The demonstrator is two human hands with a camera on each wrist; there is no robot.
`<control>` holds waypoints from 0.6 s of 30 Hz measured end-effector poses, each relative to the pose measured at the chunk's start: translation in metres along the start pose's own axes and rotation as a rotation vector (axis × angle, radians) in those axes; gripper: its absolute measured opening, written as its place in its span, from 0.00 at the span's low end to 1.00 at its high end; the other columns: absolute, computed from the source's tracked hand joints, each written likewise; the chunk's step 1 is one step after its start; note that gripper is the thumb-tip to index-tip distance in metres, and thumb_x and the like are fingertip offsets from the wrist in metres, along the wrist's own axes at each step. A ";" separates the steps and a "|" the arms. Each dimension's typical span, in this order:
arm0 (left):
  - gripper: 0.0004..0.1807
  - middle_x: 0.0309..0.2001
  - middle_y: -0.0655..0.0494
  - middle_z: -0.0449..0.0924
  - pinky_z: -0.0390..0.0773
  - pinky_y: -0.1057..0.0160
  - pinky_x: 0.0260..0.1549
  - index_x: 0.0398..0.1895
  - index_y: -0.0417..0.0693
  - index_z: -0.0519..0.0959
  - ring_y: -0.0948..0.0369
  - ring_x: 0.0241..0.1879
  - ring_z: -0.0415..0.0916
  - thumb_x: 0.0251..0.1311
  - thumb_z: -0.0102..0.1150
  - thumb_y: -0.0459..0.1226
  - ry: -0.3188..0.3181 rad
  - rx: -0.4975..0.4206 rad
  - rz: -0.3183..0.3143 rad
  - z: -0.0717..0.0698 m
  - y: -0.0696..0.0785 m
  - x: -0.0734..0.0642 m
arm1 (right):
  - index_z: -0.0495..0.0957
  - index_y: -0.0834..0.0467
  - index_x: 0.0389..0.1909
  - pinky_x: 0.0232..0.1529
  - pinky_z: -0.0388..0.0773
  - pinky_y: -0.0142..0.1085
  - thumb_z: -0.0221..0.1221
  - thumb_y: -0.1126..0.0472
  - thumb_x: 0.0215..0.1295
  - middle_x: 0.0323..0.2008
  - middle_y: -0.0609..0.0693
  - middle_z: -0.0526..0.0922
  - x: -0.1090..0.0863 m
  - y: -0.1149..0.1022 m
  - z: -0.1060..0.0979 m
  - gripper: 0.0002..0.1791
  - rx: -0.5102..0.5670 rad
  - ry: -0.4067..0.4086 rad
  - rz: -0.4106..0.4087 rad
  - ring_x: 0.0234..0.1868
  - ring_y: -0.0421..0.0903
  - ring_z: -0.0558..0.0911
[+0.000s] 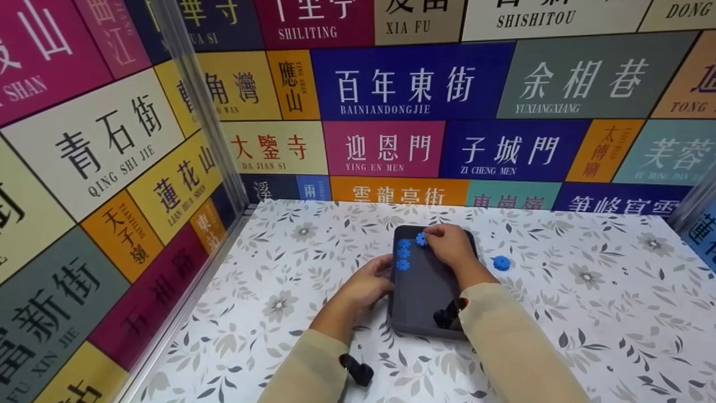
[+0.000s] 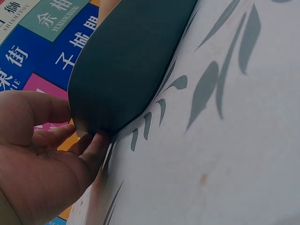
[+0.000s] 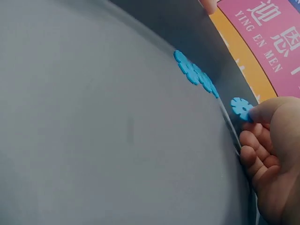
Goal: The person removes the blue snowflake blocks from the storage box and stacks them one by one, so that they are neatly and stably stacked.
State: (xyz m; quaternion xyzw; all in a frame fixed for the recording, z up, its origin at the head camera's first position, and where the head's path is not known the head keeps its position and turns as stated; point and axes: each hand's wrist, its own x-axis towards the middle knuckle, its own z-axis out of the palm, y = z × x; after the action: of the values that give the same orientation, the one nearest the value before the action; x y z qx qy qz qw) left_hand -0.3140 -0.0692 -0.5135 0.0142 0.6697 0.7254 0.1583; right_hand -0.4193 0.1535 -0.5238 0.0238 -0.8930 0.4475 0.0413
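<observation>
A dark grey shallow tray (image 1: 414,291) lies on the table, its long sides running away from me. Several blue snowflake discs (image 1: 403,254) form a column inside, by its left side. My right hand (image 1: 449,244) pinches another blue disc (image 3: 241,108) between thumb and fingers, over the far end of the tray. In the right wrist view the notched rim of this disc sticks out past the fingertips. At the tray's left wall, my left hand (image 1: 364,286) grips the side with bent fingers; the left wrist view shows its fingertips (image 2: 99,139) against the tray's lower corner.
To the right of the tray, a small blue cluster (image 1: 500,263) lies on the table, which has a white leaf-and-flower cover (image 1: 587,277). Behind and to the left rise walls of coloured name panels (image 1: 411,84). A clear upright edge (image 1: 204,101) stands at the left corner.
</observation>
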 end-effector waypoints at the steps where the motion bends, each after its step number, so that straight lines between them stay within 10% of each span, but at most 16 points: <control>1: 0.47 0.79 0.39 0.68 0.72 0.48 0.76 0.81 0.39 0.64 0.46 0.78 0.69 0.52 0.54 0.17 0.001 -0.009 0.002 0.000 0.000 0.000 | 0.87 0.58 0.58 0.59 0.83 0.47 0.59 0.55 0.76 0.57 0.59 0.89 0.000 -0.001 -0.001 0.18 0.021 0.013 -0.003 0.54 0.55 0.86; 12: 0.47 0.77 0.38 0.71 0.72 0.48 0.76 0.81 0.36 0.63 0.46 0.77 0.70 0.51 0.51 0.16 -0.023 -0.033 0.016 0.002 -0.002 0.002 | 0.82 0.69 0.61 0.36 0.87 0.28 0.62 0.63 0.75 0.34 0.46 0.86 -0.001 -0.041 -0.027 0.20 0.654 0.121 0.119 0.30 0.40 0.84; 18: 0.47 0.76 0.39 0.72 0.74 0.49 0.75 0.80 0.37 0.64 0.47 0.76 0.71 0.50 0.51 0.17 -0.015 -0.014 0.019 0.000 -0.001 0.002 | 0.79 0.70 0.64 0.35 0.87 0.26 0.62 0.65 0.75 0.33 0.44 0.85 -0.017 -0.048 -0.051 0.21 0.773 0.110 0.191 0.28 0.38 0.84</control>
State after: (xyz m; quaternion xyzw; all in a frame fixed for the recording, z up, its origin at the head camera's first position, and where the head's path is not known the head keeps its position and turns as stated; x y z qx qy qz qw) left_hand -0.3162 -0.0685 -0.5146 0.0249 0.6632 0.7315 0.1565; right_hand -0.3959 0.1656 -0.4568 -0.0694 -0.6536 0.7528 0.0354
